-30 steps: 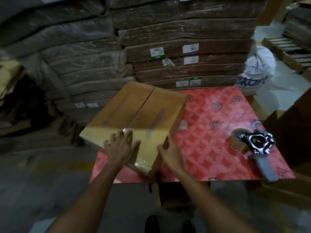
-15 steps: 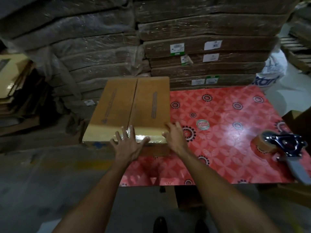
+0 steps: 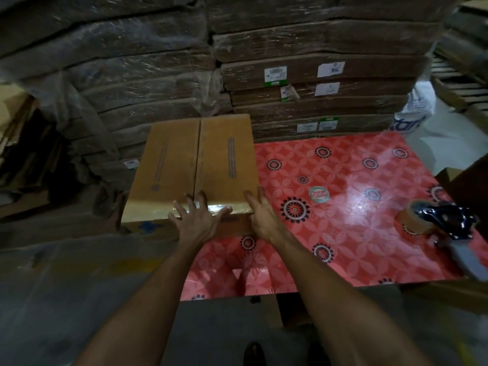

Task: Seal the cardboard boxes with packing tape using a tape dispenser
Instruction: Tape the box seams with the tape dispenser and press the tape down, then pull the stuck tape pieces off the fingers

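Observation:
A closed brown cardboard box sits on the left end of the red patterned table, overhanging its left edge. Shiny clear tape shows on the box's near edge. My left hand lies with spread fingers pressed on that near edge, over the centre seam. My right hand rests flat against the box's near right corner, fingers straight. The tape dispenser, with a brown tape roll, a black frame and a grey handle, lies on the table's right side, far from both hands.
Tall stacks of plastic-wrapped flat cardboard stand right behind the table. A white printed sack sits at the back right. More cardboard stands at the right edge. Grey floor lies to the left and in front.
The box has turned from a slanted position to square with the table and slid left. Both hands stayed on its near edge. The view shifted left, so the dispenser appears further right.

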`<state>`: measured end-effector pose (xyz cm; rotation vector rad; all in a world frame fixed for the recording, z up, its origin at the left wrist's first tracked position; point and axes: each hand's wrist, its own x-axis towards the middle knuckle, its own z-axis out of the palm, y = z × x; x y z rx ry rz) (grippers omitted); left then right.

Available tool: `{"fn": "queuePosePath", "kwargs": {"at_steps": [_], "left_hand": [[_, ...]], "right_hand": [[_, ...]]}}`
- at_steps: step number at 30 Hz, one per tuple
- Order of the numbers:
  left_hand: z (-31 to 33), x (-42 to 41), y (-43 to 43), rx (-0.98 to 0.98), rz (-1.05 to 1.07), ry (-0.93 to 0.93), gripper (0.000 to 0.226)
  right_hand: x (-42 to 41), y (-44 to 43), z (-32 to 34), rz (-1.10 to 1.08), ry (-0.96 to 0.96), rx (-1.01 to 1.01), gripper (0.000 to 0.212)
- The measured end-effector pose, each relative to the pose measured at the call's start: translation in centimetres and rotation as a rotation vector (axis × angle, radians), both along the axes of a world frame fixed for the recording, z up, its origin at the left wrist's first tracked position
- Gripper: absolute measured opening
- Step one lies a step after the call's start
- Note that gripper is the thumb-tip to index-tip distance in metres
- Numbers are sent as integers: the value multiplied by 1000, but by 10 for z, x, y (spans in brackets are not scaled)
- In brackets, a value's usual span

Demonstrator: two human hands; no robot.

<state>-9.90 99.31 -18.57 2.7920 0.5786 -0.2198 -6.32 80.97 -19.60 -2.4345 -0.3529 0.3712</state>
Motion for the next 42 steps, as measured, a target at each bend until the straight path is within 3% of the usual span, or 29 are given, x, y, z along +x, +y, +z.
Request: {"fn": "queuePosePath", "kwargs": {"at_steps": [2, 7, 10, 15, 18, 21, 31, 37, 42], "left_hand": [[1, 2, 0, 30, -21, -19, 107], [3, 13, -27, 100, -176, -207, 85], [10, 30, -68, 71, -284, -297, 80], [26, 58, -171, -91, -511, -320, 63], [36, 72, -252, -236, -662, -331, 71], [44, 87, -354, -395, -741, -316, 60], [65, 111, -720, -863, -700, -209, 40], [68, 126, -832, -961, -633, -107, 53], [55, 128, -889, -972, -572, 1, 75]], "right_hand": [[-1, -5, -1, -31, -9, 26, 85], [-5, -29, 15, -113, -107, 76, 45], [-1, -70, 27, -308, -137, 135, 46], [3, -182, 53, -572, -195, 249, 39], [5, -265, 64, -720, -239, 272, 36], [7, -361, 70, -856, -296, 296, 32], [15, -690, 84, -1162, -385, 359, 21], [27, -810, 94, -1238, -409, 367, 20], [27, -889, 91, -1294, -367, 369, 36]]}}
